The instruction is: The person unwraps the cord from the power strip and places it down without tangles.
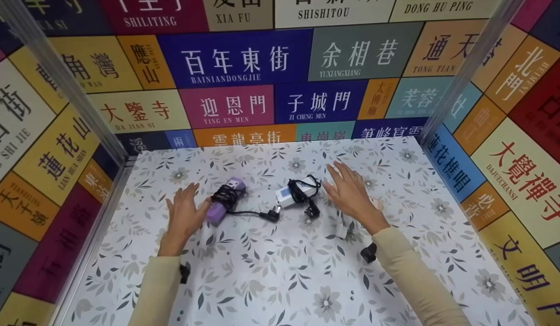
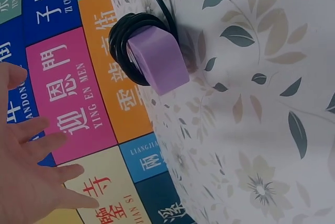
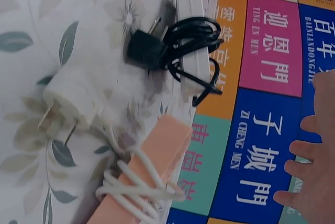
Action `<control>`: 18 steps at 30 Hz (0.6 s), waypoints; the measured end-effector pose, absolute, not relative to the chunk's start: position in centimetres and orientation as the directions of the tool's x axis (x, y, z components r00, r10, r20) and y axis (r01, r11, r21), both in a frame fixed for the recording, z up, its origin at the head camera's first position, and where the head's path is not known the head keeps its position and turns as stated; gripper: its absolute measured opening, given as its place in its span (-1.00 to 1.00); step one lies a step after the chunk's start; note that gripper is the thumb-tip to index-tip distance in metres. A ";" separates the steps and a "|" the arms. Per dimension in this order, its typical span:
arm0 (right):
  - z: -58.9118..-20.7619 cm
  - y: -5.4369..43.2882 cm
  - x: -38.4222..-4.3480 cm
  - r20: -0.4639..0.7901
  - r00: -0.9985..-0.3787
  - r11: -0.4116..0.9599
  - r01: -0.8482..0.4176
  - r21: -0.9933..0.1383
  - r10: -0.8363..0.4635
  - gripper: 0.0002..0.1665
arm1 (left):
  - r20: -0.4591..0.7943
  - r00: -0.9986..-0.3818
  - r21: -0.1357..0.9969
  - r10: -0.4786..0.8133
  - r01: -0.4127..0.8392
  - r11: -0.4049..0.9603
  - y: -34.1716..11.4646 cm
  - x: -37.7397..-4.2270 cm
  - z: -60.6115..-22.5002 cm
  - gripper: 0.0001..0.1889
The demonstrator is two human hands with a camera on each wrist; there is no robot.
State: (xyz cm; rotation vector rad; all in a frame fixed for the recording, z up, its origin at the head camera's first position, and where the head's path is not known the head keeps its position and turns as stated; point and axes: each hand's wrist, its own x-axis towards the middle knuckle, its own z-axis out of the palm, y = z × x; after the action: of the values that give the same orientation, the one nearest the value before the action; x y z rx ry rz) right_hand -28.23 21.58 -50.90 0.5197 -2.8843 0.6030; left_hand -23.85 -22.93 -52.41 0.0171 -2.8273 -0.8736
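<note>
I register the left hand [image 1: 184,216] near a purple power strip [image 1: 215,212], the right hand [image 1: 352,192] near a white power strip [image 1: 285,197]; black cords [image 1: 226,195] wrap both strips on the floral-patterned tabletop [image 1: 261,276].

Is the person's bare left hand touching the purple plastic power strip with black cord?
Apart. The left wrist view shows a clear gap between the left hand and the purple power strip.
</note>
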 end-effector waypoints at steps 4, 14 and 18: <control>-51.1 20.3 -27.9 0.226 -0.918 0.831 -0.393 -0.393 -0.327 -0.29 | 0.205 -0.974 0.617 -0.100 0.049 0.785 -22.7 -23.8 -52.9 -0.38; -52.4 17.2 -26.6 0.300 -0.888 0.768 -0.454 -0.451 -0.349 -0.36 | 0.211 -0.963 0.711 -0.170 0.032 0.702 -22.3 -23.3 -54.5 -0.42; -53.0 15.9 -26.3 0.338 -0.869 0.743 -0.488 -0.458 -0.362 -0.38 | 0.230 -0.952 0.760 -0.201 0.047 0.648 -22.1 -23.2 -55.4 -0.40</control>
State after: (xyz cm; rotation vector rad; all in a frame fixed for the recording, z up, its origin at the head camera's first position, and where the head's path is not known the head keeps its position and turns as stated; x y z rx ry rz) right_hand -26.27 15.89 -52.97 0.6723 -2.7162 0.8081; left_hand -23.19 -22.06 -55.37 0.1240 -2.5753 -1.2002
